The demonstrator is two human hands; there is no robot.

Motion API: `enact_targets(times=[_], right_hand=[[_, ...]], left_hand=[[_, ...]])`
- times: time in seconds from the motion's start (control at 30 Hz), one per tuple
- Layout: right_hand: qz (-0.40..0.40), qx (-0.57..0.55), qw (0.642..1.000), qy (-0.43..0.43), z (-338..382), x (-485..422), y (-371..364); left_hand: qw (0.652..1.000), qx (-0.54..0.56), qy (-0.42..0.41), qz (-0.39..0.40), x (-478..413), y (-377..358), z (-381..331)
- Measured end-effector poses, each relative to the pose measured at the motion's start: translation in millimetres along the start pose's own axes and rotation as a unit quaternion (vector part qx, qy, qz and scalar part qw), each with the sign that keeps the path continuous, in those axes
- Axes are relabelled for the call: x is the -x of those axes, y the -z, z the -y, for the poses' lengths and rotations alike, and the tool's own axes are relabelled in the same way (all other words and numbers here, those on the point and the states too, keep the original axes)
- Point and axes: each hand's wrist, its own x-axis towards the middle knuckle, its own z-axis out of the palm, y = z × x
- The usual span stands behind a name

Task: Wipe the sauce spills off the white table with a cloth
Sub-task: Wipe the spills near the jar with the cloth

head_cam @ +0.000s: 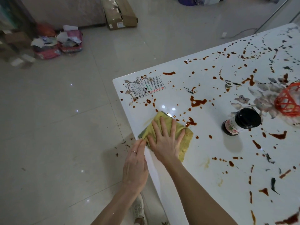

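Observation:
A yellow-green cloth (185, 138) lies flat on the white table (211, 148) near its left edge. My right hand (164, 140) presses down on the cloth with fingers spread. My left hand (135, 166) rests at the table's edge, its fingertips pinching the cloth's near-left corner. Red-brown sauce spills (197, 102) dot and streak most of the tabletop, with several drops just beyond the cloth (190, 122). A faint yellowish smear (206, 163) shows to the right of my forearm.
A dark jar with a black lid (241, 122) stands right of the cloth. An orange mesh basket (289, 101) sits at the right edge. A printed label (147, 86) is stuck near the table corner. Boxes and litter (56, 41) lie on the tiled floor.

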Motion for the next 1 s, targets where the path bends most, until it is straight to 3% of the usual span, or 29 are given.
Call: enact_targets(times=[0.23, 0.43, 0.63, 0.8, 1.0], right_hand=[[-0.019, 0.004, 1.000, -0.019, 4.7, 19.7, -11.2], [-0.011, -0.033, 0.991, -0.126, 0.1, -9.4, -1.4], [-0.003, -0.016, 0.999, -0.051, 35.0, 8.5, -11.0], [0.002, -0.037, 0.994, -0.107, 6.4, -32.4, 7.9], [-0.017, -0.030, 0.995, -0.092, 8.5, 28.1, -13.7]], left_hand=[[0.999, 0.017, -0.012, 0.026, -10.2, -10.1, -0.9], [0.999, 0.018, 0.004, 0.040, -8.6, -1.9, 3.5], [0.997, 0.047, 0.060, 0.012, -8.6, -3.7, 4.3], [0.999, 0.036, 0.037, 0.009, -10.8, -4.8, 7.4], [0.997, 0.047, 0.052, 0.021, -5.2, -14.5, -0.8]])
